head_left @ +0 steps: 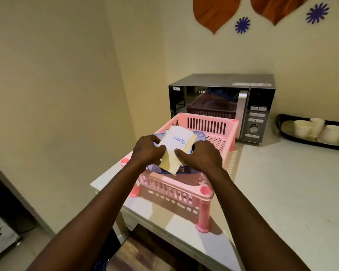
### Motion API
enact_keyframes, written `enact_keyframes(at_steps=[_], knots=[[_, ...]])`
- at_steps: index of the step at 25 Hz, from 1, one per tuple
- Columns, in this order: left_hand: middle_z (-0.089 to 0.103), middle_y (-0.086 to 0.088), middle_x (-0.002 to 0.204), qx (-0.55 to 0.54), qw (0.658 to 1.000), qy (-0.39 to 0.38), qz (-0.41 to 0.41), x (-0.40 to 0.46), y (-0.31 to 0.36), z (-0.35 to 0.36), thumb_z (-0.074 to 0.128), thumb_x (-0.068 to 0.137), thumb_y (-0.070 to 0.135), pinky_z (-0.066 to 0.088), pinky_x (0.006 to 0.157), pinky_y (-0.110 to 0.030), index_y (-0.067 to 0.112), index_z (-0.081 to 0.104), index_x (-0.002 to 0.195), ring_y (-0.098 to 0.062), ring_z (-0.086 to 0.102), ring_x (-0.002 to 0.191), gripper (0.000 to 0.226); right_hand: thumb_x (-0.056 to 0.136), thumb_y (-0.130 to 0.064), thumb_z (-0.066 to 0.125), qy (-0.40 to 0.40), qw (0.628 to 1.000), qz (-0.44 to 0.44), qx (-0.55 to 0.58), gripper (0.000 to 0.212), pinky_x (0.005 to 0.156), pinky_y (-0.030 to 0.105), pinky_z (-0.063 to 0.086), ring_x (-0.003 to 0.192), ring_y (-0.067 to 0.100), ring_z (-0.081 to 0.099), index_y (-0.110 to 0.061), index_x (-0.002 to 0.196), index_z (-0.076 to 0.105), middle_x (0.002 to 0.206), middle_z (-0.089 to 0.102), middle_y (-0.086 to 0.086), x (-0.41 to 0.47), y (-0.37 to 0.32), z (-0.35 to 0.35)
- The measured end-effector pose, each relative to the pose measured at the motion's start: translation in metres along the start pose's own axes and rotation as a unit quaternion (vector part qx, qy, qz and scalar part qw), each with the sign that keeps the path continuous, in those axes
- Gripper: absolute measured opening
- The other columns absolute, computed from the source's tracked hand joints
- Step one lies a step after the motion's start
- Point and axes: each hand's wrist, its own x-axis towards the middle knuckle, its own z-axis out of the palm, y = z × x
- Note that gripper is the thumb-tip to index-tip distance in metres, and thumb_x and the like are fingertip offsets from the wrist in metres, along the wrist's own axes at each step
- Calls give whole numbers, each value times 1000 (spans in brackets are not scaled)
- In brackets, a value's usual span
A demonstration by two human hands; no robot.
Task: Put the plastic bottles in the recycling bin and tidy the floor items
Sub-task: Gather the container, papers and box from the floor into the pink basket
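Gripping a flat cream envelope point(176, 148), both hands, over slatted pink basket point(209, 127).

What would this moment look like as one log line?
left hand: holds paper | right hand: holds paper | over pink basket

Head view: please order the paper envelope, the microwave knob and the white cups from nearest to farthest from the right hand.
From the right hand:
1. Paper envelope, pinched in it, over the pink basket.
2. Microwave knob, behind and to the right.
3. White cups, on the tray at far right.
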Motion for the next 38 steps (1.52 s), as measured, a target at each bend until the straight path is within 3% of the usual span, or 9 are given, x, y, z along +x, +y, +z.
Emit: enact_keyframes(at_steps=[4,9,14,16,20,24,29,34,38], knots=[[70,-10,83,61,996,-65,-11,18,-4,-2,57,81,17,56,74,-40,11,62,93,-31,69,77,14,82,-77,56,-40,997,22,-59,62,73,32,45,101,29,68,-21,108,62,107,72,4,-6,-8,4],[57,-4,75,141,966,-212,-37,32,-7,-2,53,85,16,39,56,-25,13,54,69,-16,53,63,16,84,-79,51,-75,987,31,-139,62,75,33,47,93,27,69,-20,99,64,87,68,-1,-18,-15,7],[54,-3,69,235,933,-271,-25,33,-14,5,50,81,18,41,44,-22,13,48,60,-16,53,58,21,85,-75,54,-110,978,23,-174,58,83,36,54,91,24,65,-23,107,64,101,72,1,-22,-18,7],[59,-4,72,211,942,-260,-36,32,-13,3,52,79,21,46,47,-23,10,54,74,-18,59,61,12,85,-73,56,-116,980,24,-157,54,86,37,56,91,23,67,-22,101,60,92,66,-2,-21,-19,5],[64,-7,92,146,964,-218,-42,34,-14,1,60,87,26,51,61,-30,4,61,109,-22,63,77,31,87,-67,59,-76,991,26,-107,50,79,36,61,77,23,72,-17,88,64,78,72,-1,-21,-17,3],[65,-6,95,71,990,-123,6,30,-7,-7,69,86,29,53,59,-29,14,60,99,-21,65,75,22,90,-59,61,-25,999,29,-19,48,82,41,63,80,27,73,-13,100,71,91,77,6,-17,-14,1],[72,-6,97,10,999,12,36,27,12,-3,76,75,39,60,79,-40,17,65,91,-25,71,85,29,99,-44,54,35,997,-3,74,44,80,35,49,103,35,67,-10,126,57,120,70,14,5,-14,-8],[72,-10,99,-93,995,33,4,28,17,18,78,74,28,55,53,-27,15,57,107,-19,75,62,41,101,-32,53,51,995,-54,66,44,81,37,46,109,39,64,-10,137,42,127,65,18,33,-3,-21],[71,-13,103,-127,992,2,-25,37,20,30,76,76,24,53,52,-27,14,50,119,-21,76,64,52,102,-31,52,55,992,-110,40,41,78,36,44,107,37,65,-11,137,50,126,68,17,55,14,-28]])
